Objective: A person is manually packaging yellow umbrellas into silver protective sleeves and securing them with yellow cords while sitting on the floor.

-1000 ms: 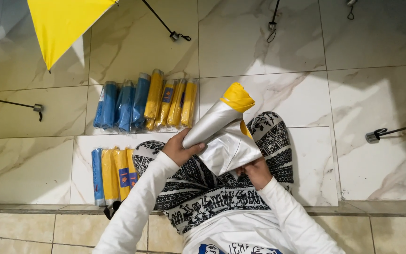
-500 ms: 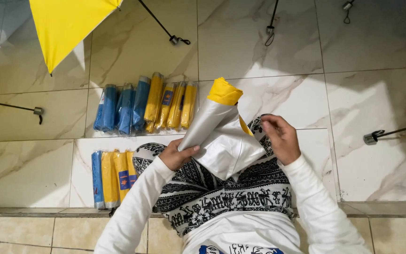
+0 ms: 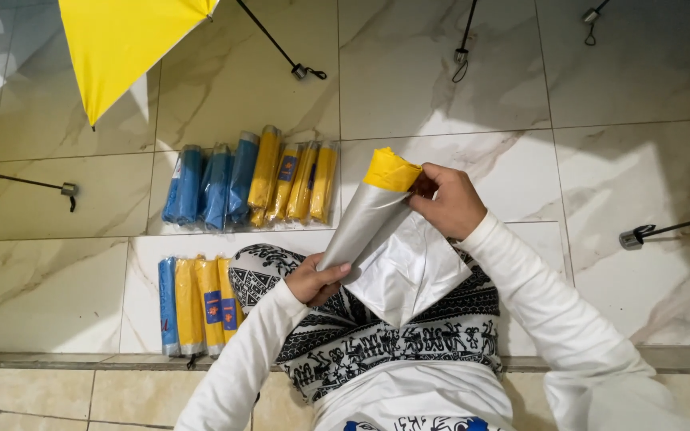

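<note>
While packed umbrellas (image 3: pixel 249 182) line the floor (image 3: pixel 441 88), your left hand (image 3: pixel 315 279) grips the half-rolled yellow-and-silver umbrella (image 3: pixel 373 211), your right hand (image 3: pixel 450 199) pinching its loose top.

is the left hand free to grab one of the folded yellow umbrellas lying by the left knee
Probably not right now: the left hand is gripping the half-folded silver and yellow umbrella. The folded yellow umbrellas lie close beside it, with nothing between.

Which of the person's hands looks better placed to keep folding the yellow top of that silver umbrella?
Probably the right hand: its fingers already pinch the yellow tip of the silver folded umbrella, while the left hand grips the lower end, steadying it.
</note>
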